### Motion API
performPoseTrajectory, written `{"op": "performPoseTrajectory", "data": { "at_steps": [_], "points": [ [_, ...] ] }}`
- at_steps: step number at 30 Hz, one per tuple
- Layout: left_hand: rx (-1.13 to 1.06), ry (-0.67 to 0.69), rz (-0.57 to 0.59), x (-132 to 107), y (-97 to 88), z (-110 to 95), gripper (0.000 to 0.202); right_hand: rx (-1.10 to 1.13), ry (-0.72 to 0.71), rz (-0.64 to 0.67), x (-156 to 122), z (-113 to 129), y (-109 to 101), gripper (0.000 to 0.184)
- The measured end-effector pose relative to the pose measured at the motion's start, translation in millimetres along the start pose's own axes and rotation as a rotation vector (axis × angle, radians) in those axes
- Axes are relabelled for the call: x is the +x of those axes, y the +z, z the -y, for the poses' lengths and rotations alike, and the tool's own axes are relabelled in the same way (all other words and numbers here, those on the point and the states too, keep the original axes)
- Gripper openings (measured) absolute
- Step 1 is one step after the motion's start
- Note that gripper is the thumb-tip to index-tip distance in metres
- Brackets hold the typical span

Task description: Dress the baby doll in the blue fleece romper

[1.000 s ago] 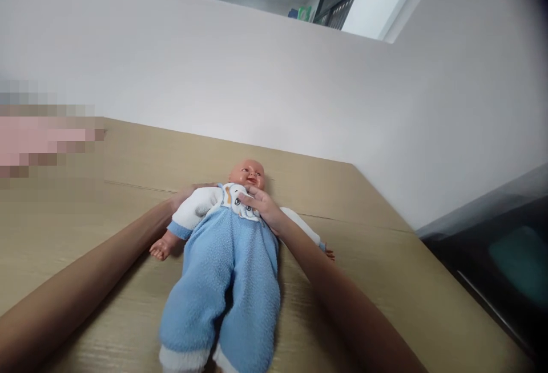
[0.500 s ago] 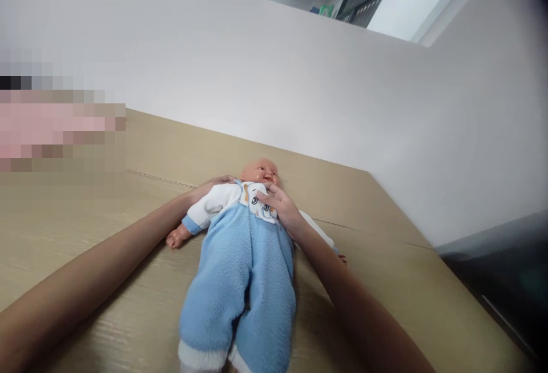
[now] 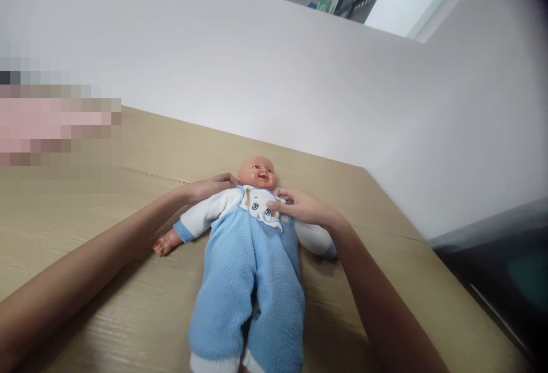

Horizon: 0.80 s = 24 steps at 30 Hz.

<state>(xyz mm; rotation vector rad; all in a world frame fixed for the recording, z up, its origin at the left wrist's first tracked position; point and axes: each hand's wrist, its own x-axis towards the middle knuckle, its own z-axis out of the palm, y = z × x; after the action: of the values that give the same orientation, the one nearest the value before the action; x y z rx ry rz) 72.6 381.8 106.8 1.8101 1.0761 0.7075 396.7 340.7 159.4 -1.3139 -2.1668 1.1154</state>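
Note:
A baby doll lies on its back on the table, its head away from me. It wears a light blue fleece suit with white sleeves, and a white elephant face is on the chest. My left hand grips the shoulder on the left side, close to the neck, with its fingers curled and partly hidden. Across the other shoulder, my right hand has its thumb on the chest print and its fingers bent beside the neck. The doll's arms spread out to both sides, and the leg ends run out at the bottom edge.
The wooden table has a seam across it and ends against a white partition wall. A blurred-out patch covers the far left. Something dark stands beyond the right table edge.
My right hand has shifted right, from the chest toward the shoulder, and its wrist bends more. The doll's head has turned slightly up and its arm on the right shows more.

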Motion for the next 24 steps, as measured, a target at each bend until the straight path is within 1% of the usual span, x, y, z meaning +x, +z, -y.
{"op": "performPoseTrajectory", "data": {
  "at_steps": [1,3,6,9,11,13,15,17,19,21,23,24],
  "points": [
    [0.029,-0.026,0.053,2.1,-9.7,-5.4,0.047,0.004,-0.003,0.014,-0.2,-1.5,-2.3,0.041],
    [0.120,-0.105,0.133,1.9,-25.4,-14.6,0.058,0.028,-0.001,0.033,0.3,-4.9,-4.9,0.039],
    [0.224,-0.189,0.187,-4.7,-36.7,-20.9,0.073,0.078,0.024,0.047,2.6,-10.2,-4.8,0.040],
    [0.229,-0.192,0.257,-7.6,-35.7,-16.6,0.074,0.115,0.044,0.066,3.1,-13.6,-3.8,0.045],
    [0.168,-0.163,0.306,-5.6,-32.3,-10.6,0.071,0.147,0.044,0.119,1.8,-14.7,-4.7,0.048],
    [0.100,-0.138,0.326,-2.4,-29.1,-5.4,0.067,0.179,0.052,0.172,0.2,-15.5,-6.6,0.052],
    [0.072,-0.123,0.328,-0.3,-27.5,-3.0,0.066,0.193,0.059,0.175,-1.0,-16.6,-7.9,0.054],
    [0.092,-0.114,0.333,-0.7,-27.9,-4.6,0.064,0.190,0.054,0.141,-3.2,-18.3,-7.1,0.052],
    [0.160,-0.121,0.314,-4.0,-29.1,-10.7,0.063,0.160,0.036,0.059,-10.3,-21.4,-3.8,0.049],
    [0.315,-0.127,0.238,-10.4,-28.3,-21.3,0.060,0.082,0.013,-0.086,-25.9,-26.5,1.3,0.046],
    [0.535,-0.070,0.078,-18.7,-21.4,-36.0,0.053,-0.047,-0.010,-0.258,-51.0,-34.4,6.1,0.042],
    [0.626,0.002,-0.015,-22.8,-14.8,-44.3,0.049,-0.120,-0.015,-0.322,-66.1,-39.4,7.8,0.043]
  ]
}}
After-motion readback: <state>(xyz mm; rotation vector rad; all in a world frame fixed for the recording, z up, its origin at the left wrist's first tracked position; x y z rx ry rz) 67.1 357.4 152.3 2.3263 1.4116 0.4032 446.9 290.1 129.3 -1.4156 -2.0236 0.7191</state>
